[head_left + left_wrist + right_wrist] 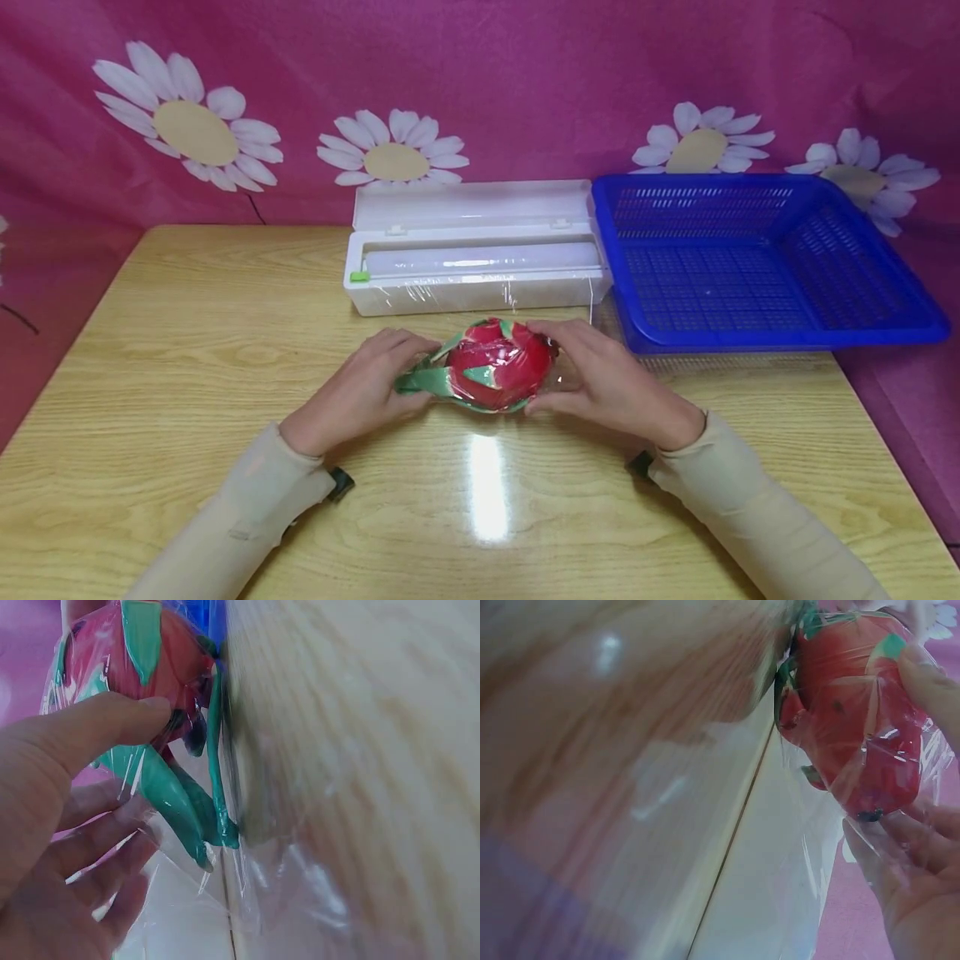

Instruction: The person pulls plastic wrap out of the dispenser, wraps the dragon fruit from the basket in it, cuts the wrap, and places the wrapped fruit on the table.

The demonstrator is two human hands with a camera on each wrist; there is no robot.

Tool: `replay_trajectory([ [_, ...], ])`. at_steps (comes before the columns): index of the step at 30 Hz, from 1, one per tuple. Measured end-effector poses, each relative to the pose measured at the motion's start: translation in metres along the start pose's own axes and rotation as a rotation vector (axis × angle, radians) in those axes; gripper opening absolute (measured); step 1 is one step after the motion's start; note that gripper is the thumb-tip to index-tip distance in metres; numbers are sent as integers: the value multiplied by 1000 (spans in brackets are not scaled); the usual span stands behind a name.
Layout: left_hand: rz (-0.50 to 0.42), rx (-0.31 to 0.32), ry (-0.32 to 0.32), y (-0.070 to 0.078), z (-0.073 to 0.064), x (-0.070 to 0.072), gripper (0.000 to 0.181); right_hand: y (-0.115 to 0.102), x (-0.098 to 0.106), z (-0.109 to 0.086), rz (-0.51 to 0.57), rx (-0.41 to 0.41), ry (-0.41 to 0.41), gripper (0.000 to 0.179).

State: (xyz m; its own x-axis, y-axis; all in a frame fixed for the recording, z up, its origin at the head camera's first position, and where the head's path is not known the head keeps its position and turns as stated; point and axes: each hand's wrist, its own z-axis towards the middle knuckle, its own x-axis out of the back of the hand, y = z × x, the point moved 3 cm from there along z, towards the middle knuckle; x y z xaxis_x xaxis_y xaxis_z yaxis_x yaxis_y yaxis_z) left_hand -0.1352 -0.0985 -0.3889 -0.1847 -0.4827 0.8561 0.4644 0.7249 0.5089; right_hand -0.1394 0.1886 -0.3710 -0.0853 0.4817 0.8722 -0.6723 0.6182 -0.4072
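A red dragon fruit (498,367) with green scales lies on its side above the wooden table, covered by clear cling film (161,832). My left hand (369,375) holds its leafy green end, the thumb on the fruit and the fingers spread behind in the left wrist view. At the rounded end, my right hand (603,375) grips the fruit between thumb and fingers, with film bunched around them. Just beyond the fruit stands a white cling film dispenser (480,293), its lid raised, holding a film roll (480,257). Film stretches from the dispenser towards the fruit.
To the right of the dispenser stands a blue plastic basket (630,329) with slotted walls, reaching past the table's right edge. A green slider (360,277) sits at the dispenser's left end. Behind the table (187,358) hangs a pink cloth (525,83) with white daisies.
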Motion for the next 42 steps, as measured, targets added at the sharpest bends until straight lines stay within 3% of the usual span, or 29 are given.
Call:
replay_trajectory([
  [9,2,51,29,-1,0,1,63,3,2,-2,56,-62,-20,81],
  [17,-21,132,55,-4,-2,0,62,3,2,-2,48,-65,-12,67],
  [23,1,129,65,-1,-3,0,61,4,1,-2,76,-101,11,64],
  [26,21,112,53,0,-3,0,62,4,1,-2,138,-147,7,67],
  [30,-1,140,57,-1,-1,0,63,5,-1,-2,209,-203,-7,73],
  [37,-33,198,43,-5,1,-1,50,6,-2,-2,89,-165,-22,98],
  [42,-87,184,-4,-8,2,-1,50,8,-5,0,65,-132,-22,95],
])
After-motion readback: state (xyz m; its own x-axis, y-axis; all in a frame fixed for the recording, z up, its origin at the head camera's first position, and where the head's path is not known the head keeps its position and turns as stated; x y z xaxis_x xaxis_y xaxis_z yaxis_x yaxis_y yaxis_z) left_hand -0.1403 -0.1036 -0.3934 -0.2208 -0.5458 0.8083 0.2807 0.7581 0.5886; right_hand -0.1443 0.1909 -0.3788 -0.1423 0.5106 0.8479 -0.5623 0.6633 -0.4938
